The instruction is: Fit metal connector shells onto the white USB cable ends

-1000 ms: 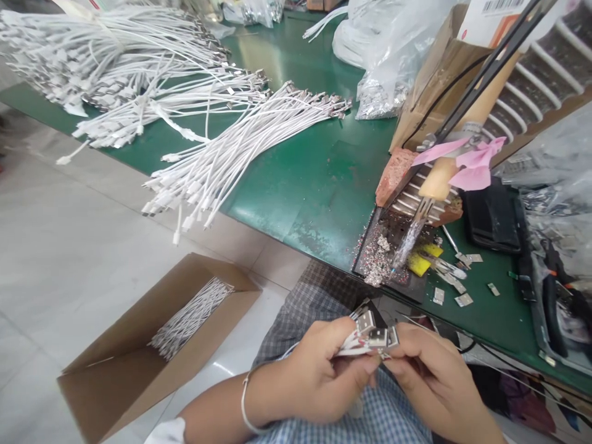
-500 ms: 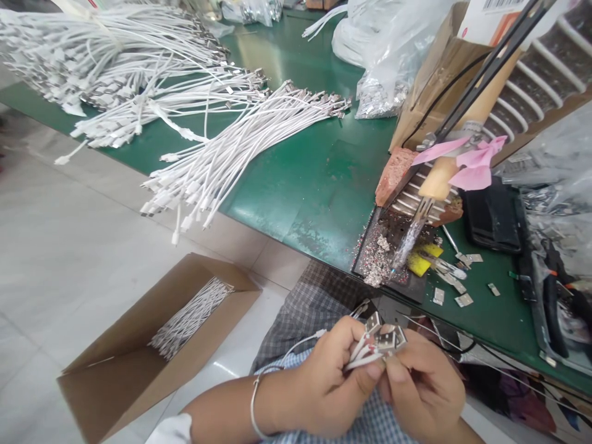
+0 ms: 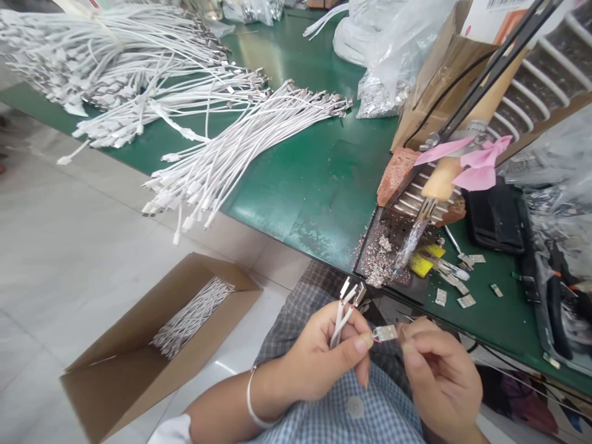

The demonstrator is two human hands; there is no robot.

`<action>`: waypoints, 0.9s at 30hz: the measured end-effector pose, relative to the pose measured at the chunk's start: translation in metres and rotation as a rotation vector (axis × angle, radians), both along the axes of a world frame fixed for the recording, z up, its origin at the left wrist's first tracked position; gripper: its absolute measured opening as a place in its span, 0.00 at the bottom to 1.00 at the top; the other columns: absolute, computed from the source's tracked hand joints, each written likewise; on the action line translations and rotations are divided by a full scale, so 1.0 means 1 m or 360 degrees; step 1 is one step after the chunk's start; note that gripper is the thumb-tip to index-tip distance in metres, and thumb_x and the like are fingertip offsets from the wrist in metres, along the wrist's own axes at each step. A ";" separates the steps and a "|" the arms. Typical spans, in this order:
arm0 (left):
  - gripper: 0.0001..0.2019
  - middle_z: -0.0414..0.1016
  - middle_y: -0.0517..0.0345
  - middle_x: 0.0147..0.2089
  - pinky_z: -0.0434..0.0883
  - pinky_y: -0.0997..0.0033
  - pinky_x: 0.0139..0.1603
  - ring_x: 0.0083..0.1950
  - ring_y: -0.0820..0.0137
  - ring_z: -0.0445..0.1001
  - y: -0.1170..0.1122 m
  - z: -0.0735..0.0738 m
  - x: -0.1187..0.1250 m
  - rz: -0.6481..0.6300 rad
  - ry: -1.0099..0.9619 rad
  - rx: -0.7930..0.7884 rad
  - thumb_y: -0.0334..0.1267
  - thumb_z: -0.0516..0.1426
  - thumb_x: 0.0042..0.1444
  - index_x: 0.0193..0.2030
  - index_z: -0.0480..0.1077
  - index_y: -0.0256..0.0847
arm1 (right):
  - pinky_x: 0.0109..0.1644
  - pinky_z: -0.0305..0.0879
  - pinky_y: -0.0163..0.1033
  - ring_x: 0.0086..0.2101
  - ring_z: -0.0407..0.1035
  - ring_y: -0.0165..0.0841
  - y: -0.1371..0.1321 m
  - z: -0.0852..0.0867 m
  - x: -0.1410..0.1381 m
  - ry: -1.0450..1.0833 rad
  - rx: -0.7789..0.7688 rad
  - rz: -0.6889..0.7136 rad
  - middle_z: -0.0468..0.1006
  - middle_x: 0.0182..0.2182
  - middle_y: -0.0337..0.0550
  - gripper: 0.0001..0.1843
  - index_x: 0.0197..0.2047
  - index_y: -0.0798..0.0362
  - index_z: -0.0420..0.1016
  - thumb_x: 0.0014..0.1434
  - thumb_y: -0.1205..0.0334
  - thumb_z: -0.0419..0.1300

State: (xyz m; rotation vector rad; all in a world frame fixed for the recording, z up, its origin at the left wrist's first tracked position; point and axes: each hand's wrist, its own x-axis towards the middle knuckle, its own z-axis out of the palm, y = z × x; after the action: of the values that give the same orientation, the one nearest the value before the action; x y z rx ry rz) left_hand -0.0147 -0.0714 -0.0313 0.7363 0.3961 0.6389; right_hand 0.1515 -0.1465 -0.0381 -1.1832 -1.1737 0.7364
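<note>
My left hand point(image 3: 319, 361) is closed round a small bunch of white cables point(image 3: 343, 308), whose bare connector ends stick up above my fingers. Its thumb and forefinger also pinch the end of one cable that carries a small metal connector shell point(image 3: 385, 333). My right hand point(image 3: 439, 376) is closed in a pinch just right of that shell, touching or nearly touching it. Both hands hover over my lap, below the front edge of the green table point(image 3: 319, 166).
A soldering iron point(image 3: 437, 185) rests tilted on a brick stand over a tray of solder scraps point(image 3: 382, 253). Piles of white cables point(image 3: 139, 80) cover the table's left. Loose metal shells point(image 3: 462, 290) lie at right. An open cardboard box point(image 3: 152, 345) with cables sits on the floor.
The clump of connectors held between both hands has split: my left hand now holds the bunch upright, and one shelled connector is drawn out to the right between the two hands.
</note>
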 end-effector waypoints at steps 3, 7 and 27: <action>0.12 0.71 0.66 0.21 0.61 0.85 0.23 0.19 0.81 0.64 0.004 0.000 0.001 0.0038 0.0061 -0.0004 0.43 0.61 0.64 0.39 0.65 0.38 | 0.36 0.71 0.38 0.35 0.68 0.32 0.003 0.004 0.004 -0.0287 0.0043 0.0045 0.70 0.35 0.41 0.10 0.41 0.50 0.73 0.62 0.74 0.57; 0.15 0.70 0.65 0.20 0.61 0.83 0.22 0.19 0.80 0.64 0.009 0.003 0.003 0.0063 0.0187 0.0016 0.47 0.62 0.62 0.37 0.65 0.38 | 0.46 0.75 0.43 0.44 0.72 0.35 0.006 0.006 0.007 -0.0434 0.0073 0.0111 0.69 0.44 0.46 0.12 0.42 0.50 0.73 0.61 0.76 0.57; 0.11 0.78 0.53 0.35 0.71 0.74 0.33 0.32 0.72 0.72 0.024 0.020 0.003 0.0308 0.0725 0.0668 0.41 0.60 0.63 0.32 0.70 0.38 | 0.48 0.78 0.45 0.44 0.75 0.38 0.017 0.020 0.010 -0.0653 0.0144 0.0067 0.74 0.43 0.46 0.15 0.43 0.50 0.72 0.57 0.77 0.57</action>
State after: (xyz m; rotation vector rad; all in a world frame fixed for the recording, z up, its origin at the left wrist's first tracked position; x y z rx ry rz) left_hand -0.0116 -0.0476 -0.0117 1.2627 0.7720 0.7453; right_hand 0.1611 -0.1296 -0.0186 -1.2714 -1.5576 0.4757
